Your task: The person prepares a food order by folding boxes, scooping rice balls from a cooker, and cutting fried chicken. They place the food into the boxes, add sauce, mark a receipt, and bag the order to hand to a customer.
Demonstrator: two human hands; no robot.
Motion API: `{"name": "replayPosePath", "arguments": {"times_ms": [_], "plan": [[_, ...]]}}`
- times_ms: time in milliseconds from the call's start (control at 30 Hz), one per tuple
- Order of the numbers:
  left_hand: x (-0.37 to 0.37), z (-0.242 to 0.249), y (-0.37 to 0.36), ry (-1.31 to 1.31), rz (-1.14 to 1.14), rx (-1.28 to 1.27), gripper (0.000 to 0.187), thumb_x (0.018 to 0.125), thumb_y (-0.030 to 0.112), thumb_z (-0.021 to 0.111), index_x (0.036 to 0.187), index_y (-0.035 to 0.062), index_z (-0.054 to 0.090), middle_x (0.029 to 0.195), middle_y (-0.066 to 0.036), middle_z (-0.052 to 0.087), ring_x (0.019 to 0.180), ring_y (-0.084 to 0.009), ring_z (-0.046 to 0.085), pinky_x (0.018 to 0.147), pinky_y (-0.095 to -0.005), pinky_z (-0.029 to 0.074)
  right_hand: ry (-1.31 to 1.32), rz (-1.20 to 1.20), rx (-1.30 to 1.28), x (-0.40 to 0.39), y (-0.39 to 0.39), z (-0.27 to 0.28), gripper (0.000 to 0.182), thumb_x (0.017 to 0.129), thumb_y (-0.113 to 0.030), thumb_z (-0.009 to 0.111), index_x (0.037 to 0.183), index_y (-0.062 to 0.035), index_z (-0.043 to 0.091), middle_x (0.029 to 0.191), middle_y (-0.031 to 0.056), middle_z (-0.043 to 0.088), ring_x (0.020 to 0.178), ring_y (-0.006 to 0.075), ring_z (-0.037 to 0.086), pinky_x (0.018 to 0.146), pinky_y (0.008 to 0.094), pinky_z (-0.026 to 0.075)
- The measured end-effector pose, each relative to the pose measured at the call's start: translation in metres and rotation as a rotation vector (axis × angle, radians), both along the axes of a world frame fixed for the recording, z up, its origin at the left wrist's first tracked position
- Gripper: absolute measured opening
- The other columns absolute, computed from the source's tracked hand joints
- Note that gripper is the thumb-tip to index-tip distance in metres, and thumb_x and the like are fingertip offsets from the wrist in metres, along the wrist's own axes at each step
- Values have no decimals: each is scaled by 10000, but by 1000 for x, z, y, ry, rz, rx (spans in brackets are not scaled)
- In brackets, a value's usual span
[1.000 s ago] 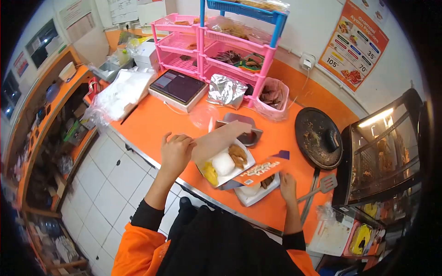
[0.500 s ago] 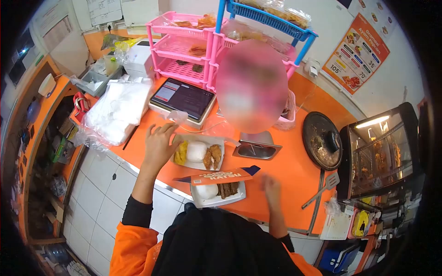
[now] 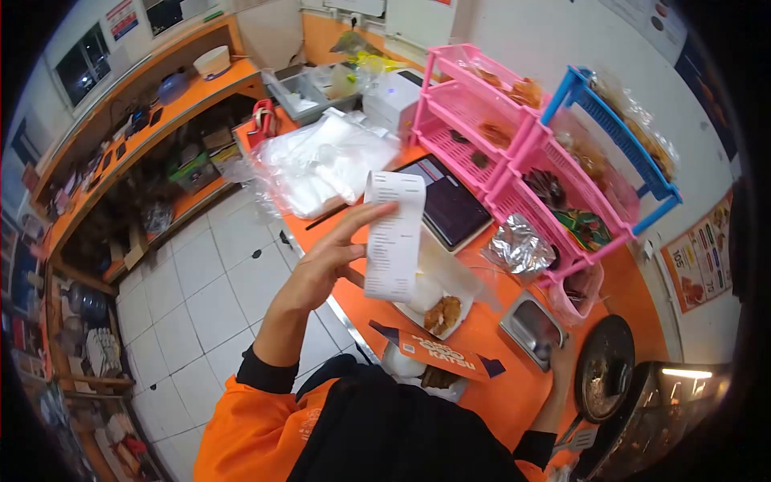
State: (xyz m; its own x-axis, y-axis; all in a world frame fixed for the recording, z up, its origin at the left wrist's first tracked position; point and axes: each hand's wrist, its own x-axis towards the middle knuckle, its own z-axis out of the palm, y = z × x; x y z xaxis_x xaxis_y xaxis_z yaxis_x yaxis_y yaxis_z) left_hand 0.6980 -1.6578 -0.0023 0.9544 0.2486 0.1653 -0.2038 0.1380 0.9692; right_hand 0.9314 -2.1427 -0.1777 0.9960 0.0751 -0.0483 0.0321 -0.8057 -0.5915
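Observation:
My left hand (image 3: 325, 261) pinches a long printed receipt (image 3: 393, 249), held up above the worktop. Behind the paper, partly covered, is an open food box with white rice (image 3: 426, 293) and a piece of fried food (image 3: 443, 315). Nearer me sits a second box, its orange printed sleeve (image 3: 434, 351) lying across the top; rice (image 3: 401, 361) and dark strips of food (image 3: 439, 377) show at its near side. At the right, my right hand (image 3: 560, 360) is at the edge of a shallow metal tray (image 3: 530, 325); its fingers are blurred and partly hidden.
A tablet (image 3: 446, 197) on a stand lies beyond the receipt, beside white plastic bags (image 3: 321, 165). Pink tiered racks (image 3: 514, 153) and a foil bundle (image 3: 520, 243) stand at the back. A dark round pan (image 3: 604, 365), a spatula (image 3: 580, 439) and a lit display cabinet (image 3: 683, 418) are at the right.
The view has turned to the left. My left hand, fingers spread near the tablet before, now holds up the receipt. My right hand has moved forward to the metal tray, which now lies flatter.

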Motion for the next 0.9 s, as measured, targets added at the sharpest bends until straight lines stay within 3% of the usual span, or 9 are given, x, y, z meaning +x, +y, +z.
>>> {"name": "replayPosePath", "arguments": {"times_ms": [167,267,333,400,467,567,667,900], "plan": [[14,-3,17,-32,-79,-89,685,812,351,437,1420,47,352,1465,-121,306,1173,-272,528,666,-291,598,58,-24,-17,-10,2,5,393,891,-185,585,1224,-15,464,1134,185,561,1107,285,543,949,365,395],[29,-10,36,-20,-99,-127,752,786,438,466,1393,3,375,1437,-149,295,1142,-323,546,650,-318,606,-338,-164,-419,-48,36,34,496,896,-245,600,1309,-31,425,1200,210,527,1173,315,495,993,381,368],[41,-14,54,-19,-126,-151,798,772,483,485,1379,-25,385,1424,-164,290,1119,-341,559,646,-334,610,-249,-10,-48,-92,106,119,691,835,-340,668,1384,-41,374,1359,216,426,1320,361,332,1068,443,284],[52,-17,77,-22,-189,-167,810,774,491,491,1378,-36,377,1423,-165,294,1110,-334,562,658,-345,610,-132,479,11,-121,132,140,693,800,-313,700,1378,-73,402,1356,174,459,1281,356,392,1054,458,308],[65,-19,104,-50,-268,-169,775,797,460,460,1389,-30,360,1432,-165,294,1130,-316,554,669,-323,607,7,805,-118,-143,212,172,562,755,-233,737,1244,-41,537,1141,149,589,1077,310,564,920,395,442],[79,-23,143,-75,-357,-162,689,835,397,403,1401,6,365,1460,-155,275,1202,-304,515,664,-278,603,123,556,-124,-159,252,144,355,744,-135,726,1074,-35,642,931,123,640,842,275,637,749,372,502],[88,-26,171,-61,-404,-187,669,842,387,386,1388,0,386,1459,-162,275,1236,-289,480,649,-259,600,-190,365,-295,-155,256,133,212,741,-83,700,951,-58,686,798,113,639,698,266,642,593,313,495],[118,-36,217,-83,-529,-234,625,859,334,354,1377,-12,400,1465,-167,274,1288,-255,418,650,-236,591,-180,142,-155,-146,293,131,112,773,-77,690,871,-23,696,774,134,639,660,281,628,598,331,485]]}}
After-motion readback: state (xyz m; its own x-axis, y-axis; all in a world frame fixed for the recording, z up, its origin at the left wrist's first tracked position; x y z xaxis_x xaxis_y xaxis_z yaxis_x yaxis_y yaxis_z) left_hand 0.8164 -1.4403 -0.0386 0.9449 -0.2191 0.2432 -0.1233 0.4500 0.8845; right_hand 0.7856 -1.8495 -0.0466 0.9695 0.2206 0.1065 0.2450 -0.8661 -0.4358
